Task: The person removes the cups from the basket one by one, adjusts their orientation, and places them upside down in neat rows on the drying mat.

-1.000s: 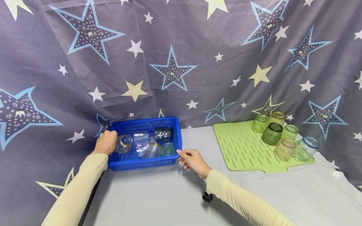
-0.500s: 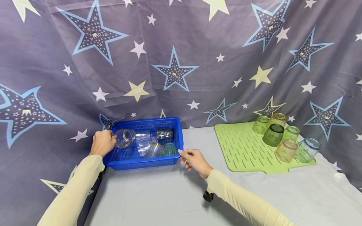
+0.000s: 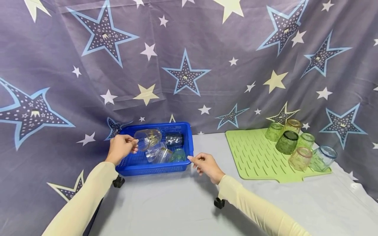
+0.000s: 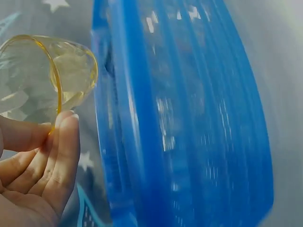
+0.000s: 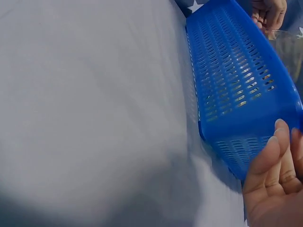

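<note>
My left hand (image 3: 121,147) pinches the rim of a clear amber-tinted drinking glass (image 3: 152,137), which it holds tilted on its side above the blue plastic basket (image 3: 153,169). Close up in the left wrist view, thumb and fingertips meet at the yellowish rim of this glass (image 4: 75,71). At the basket's front right corner, my right hand (image 3: 206,166) grips the edge with thumb and fingertips, also seen in the right wrist view. Inside the basket lie a dark glass (image 3: 174,140), a green glass (image 3: 178,155) and a clear glass (image 3: 163,155), partly overlapped by others.
A green drying mat (image 3: 251,154) lies to the right on the white-covered table (image 3: 171,206). Several coloured glasses stand upside down on its right side, among them a dark green glass (image 3: 287,142) and a blue-rimmed glass (image 3: 324,158). A star-patterned curtain (image 3: 189,108) hangs behind.
My left hand has come off the basket's left side, taken the amber-tinted glass by its rim, and lifted it to the right. My right hand has stayed at the basket corner.
</note>
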The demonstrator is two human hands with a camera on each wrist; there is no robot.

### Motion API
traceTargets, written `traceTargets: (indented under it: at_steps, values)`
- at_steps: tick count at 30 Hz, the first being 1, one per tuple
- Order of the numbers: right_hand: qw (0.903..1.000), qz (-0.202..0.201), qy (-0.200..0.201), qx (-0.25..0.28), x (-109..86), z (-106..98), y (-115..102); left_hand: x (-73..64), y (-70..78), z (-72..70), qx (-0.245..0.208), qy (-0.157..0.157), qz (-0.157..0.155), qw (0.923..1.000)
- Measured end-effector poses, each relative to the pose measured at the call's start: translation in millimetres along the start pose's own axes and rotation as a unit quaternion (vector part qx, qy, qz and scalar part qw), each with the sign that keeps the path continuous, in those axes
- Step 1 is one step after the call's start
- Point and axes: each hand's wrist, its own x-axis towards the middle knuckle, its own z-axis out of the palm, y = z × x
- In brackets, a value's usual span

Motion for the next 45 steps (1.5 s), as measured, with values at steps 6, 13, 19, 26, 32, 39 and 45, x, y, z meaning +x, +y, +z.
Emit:
traceTargets:
  at_steps: [6,13,19,26,32,39,45]
  values:
    - [0.9998,-0.014,0.016,0.007,3.7,-1,-4,-5.9,15.5,21.1,-0.100,-0.051,-0.018,0.9935]
    - [0.9991,-0.028,0.020,0.026,8.3,-8,-14,-16.9,33.8,48.3,-0.186,-0.123,-0.003,0.9747]
    - [0.9951,-0.033,-0.047,0.081,9.9,-10,-23,-23.6,48.0,69.0,-0.235,-0.162,0.017,0.9582]
    - [0.9759,-0.021,-0.099,0.193,3.7,-5,-26,-30.0,55.6,86.6,-0.265,-0.192,0.023,0.9446]
    - [0.9506,0.004,-0.090,0.297,1.9,-3,-29,-35.0,62.0,96.8,-0.251,-0.192,0.038,0.9480]
    - [0.9420,-0.011,-0.058,0.330,1.5,-13,-29,-39.9,67.7,108.7,-0.147,-0.180,0.088,0.9686]
    - [0.9433,-0.035,-0.039,0.328,2.6,-30,-27,-45.6,69.5,120.7,0.017,-0.163,0.182,0.9696]
